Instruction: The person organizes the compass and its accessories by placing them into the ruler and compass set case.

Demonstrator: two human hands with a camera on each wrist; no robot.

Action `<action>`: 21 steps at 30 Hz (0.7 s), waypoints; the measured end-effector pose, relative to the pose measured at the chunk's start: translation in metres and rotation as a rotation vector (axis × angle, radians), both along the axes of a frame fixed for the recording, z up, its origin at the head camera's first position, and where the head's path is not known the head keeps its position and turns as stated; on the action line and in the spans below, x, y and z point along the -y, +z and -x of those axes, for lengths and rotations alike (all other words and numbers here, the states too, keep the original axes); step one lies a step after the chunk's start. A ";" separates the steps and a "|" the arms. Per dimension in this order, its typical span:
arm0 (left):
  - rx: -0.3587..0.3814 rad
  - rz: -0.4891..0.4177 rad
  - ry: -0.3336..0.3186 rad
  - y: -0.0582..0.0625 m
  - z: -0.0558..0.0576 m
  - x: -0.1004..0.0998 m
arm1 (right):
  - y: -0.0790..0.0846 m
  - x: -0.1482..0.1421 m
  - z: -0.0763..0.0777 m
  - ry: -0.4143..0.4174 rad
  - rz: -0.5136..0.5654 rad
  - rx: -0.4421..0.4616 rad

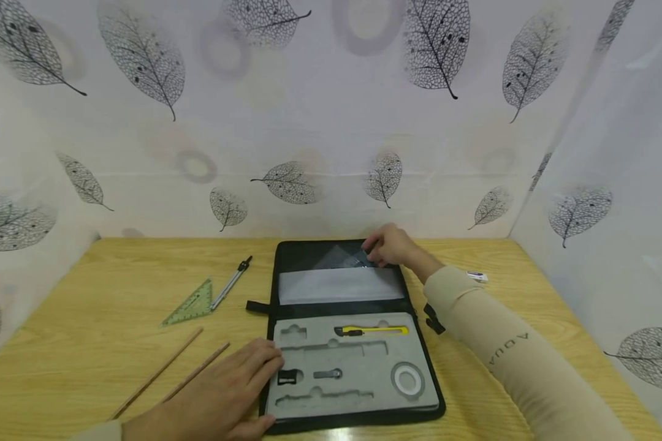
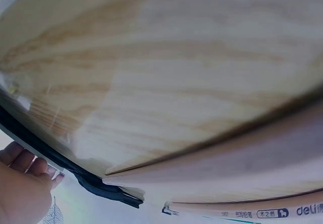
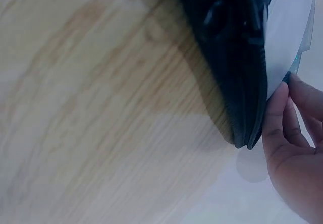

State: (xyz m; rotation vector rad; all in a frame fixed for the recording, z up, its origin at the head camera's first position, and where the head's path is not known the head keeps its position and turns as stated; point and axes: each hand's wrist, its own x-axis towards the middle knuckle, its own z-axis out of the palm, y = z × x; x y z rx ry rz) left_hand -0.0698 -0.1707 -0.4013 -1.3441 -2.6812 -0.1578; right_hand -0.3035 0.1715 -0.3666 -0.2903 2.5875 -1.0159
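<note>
A black zip case (image 1: 358, 422) lies unfolded, its grey foam tray (image 1: 364, 380) nearest me. My left hand (image 1: 232, 386) rests with its fingertips on the tray's left edge. At the top right of the lid, my right hand (image 1: 391, 245) pinches a thin see-through sheet (image 3: 298, 62) by the pale pocket (image 1: 339, 286); its lower part is hidden in there, and its kind cannot be told. Set in the tray are a yellow utility knife (image 1: 386, 331), a black sharpener (image 1: 288, 377), a small metal piece (image 1: 328, 373) and a white ring (image 1: 407, 381). Other cut-outs hold nothing.
Left of the case lie a green set square (image 1: 193, 305), a compass (image 1: 232, 285) and two wooden pencils (image 1: 157, 375), one lettered deli in the left wrist view. A small white block (image 1: 477, 276) sits right of the lid, beyond my forearm. A leaf-patterned sheet hangs behind the table.
</note>
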 end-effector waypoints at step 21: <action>-0.025 -0.033 -0.005 -0.001 -0.001 0.000 | 0.012 0.005 -0.010 0.263 -0.212 -0.050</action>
